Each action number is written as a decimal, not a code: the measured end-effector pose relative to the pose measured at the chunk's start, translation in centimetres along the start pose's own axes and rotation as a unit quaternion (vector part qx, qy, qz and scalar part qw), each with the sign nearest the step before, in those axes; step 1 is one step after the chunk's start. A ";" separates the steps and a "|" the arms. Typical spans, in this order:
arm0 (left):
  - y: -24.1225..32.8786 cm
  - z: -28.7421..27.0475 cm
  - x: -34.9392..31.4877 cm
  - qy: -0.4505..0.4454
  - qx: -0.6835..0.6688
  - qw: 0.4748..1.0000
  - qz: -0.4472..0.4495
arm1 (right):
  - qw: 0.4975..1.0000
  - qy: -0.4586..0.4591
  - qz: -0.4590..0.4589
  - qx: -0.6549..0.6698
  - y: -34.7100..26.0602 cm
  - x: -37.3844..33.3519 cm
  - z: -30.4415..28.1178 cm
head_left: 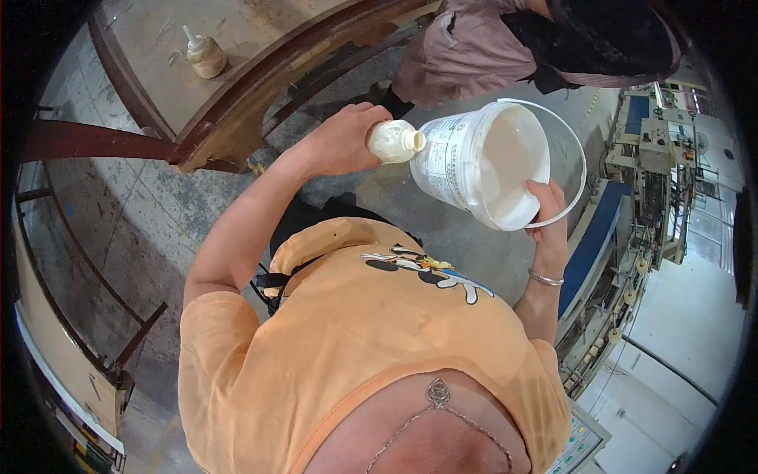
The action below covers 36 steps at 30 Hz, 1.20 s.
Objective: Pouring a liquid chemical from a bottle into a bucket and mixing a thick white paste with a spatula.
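My left hand is closed around a whitish plastic bottle, tilted on its side with its uncapped mouth pointing right. The bottle's mouth is right beside the outer wall of a white plastic bucket; whether they touch I cannot tell. Printed labelling covers that side of the bucket. My right hand grips the bucket's rim at its right, fingers over the edge. The bucket leans so that its opening faces right, and its pale, milky inside shows. Its wire-like white handle swings out to the right.
A worktable with a dark red metal edge stands at the upper left, carrying a nozzle bottle. A person in a pinkish apron is just beyond the bucket. Machinery with a blue panel runs along the right. Metal framing bends down the left.
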<state>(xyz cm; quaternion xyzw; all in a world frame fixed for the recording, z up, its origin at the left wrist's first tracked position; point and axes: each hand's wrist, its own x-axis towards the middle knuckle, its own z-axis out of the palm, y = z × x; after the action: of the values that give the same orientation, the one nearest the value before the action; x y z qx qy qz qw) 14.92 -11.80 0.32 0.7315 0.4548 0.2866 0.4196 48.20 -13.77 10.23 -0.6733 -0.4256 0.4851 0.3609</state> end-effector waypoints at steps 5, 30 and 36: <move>0.5 2.1 1.0 -0.023 0.034 0.999 -0.014 | 0.997 -0.057 0.020 -0.049 -0.1 0.5 -1.6; -2.6 -0.6 -1.7 0.129 -0.235 0.953 -0.142 | 0.999 -0.046 0.005 0.013 1.5 6.0 -1.4; -3.1 -2.7 -1.9 0.150 -0.243 0.942 -0.174 | 0.993 -0.083 -0.057 0.066 -1.0 13.8 4.0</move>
<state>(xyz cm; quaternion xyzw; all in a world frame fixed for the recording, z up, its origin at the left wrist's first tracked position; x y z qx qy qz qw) 10.66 -11.81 -1.21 0.4654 0.5491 0.4170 0.5549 46.44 -0.32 5.31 -0.5801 -0.4585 0.5449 0.3953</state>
